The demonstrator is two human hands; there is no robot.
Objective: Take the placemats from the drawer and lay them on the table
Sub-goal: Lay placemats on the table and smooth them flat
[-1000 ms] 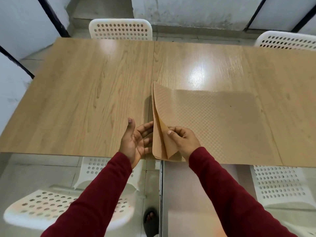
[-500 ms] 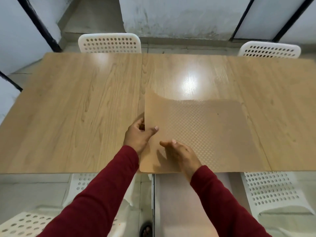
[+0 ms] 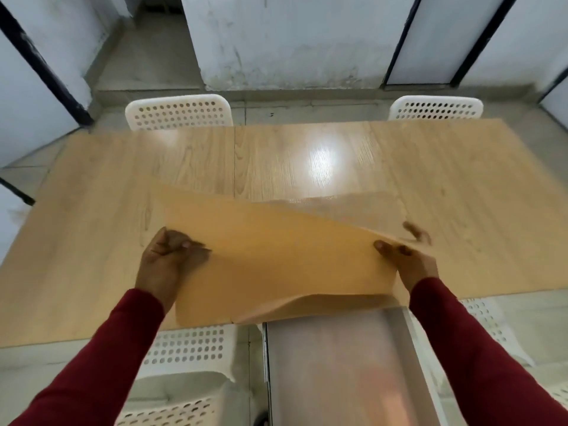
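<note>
I hold a tan placemat (image 3: 276,259) lifted above the near edge of the wooden table (image 3: 101,229). My left hand (image 3: 167,262) pinches its left edge and my right hand (image 3: 408,259) grips its right edge. The mat sags in the middle, smooth side toward me. Under it another textured placemat (image 3: 362,207) lies flat on the table, with only its far strip showing. Below the table edge an open drawer (image 3: 338,364) sticks out toward me.
Two white perforated chairs stand at the far side, one on the left (image 3: 178,113) and one on the right (image 3: 435,109). More white chairs sit near me, the left one (image 3: 187,348) and the right one (image 3: 488,327) flanking the drawer. Pale walls with dark frames stand beyond.
The top placemat has been peeled off the one beneath and lifted; my hands have moved apart to its two side edges. The view has tilted up.
</note>
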